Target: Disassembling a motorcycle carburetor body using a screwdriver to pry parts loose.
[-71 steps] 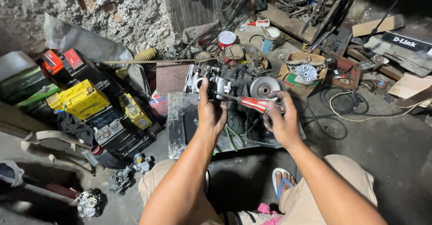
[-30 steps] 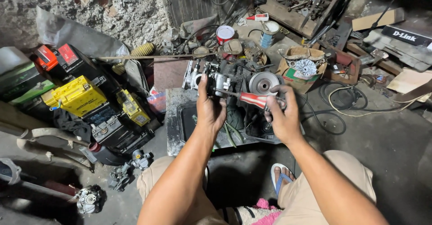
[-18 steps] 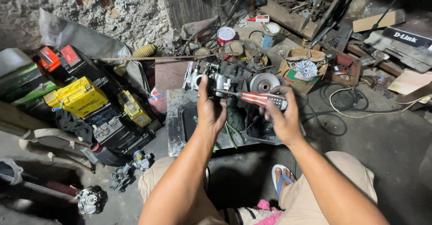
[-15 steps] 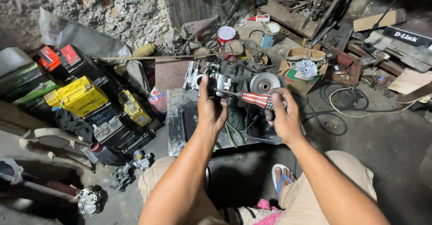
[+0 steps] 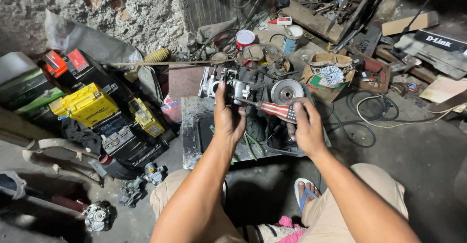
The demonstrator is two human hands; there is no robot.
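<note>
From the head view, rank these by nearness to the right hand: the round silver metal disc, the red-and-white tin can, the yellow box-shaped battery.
Measured from the right hand, which grips a striped-handled screwdriver:
1. Round silver metal disc: just above the hand, on the tray.
2. Red-and-white tin can: farther up, slightly left, near the wall.
3. Yellow box-shaped battery: far left, on the floor pile.

The metal tray (image 5: 190, 126) sits on the floor in front of the person's knees. Above its far edge the left hand (image 5: 227, 119) holds a carburetor (image 5: 228, 85); the right hand (image 5: 304, 126), right of it, holds a screwdriver (image 5: 272, 109) whose tip meets the carburetor. Behind the tray stands a tin can (image 5: 244, 38). Left of the tray lie stacked batteries (image 5: 87, 104). Right of it lies a coiled cable (image 5: 384, 111); a cardboard box (image 5: 328, 72) sits behind and right.
</note>
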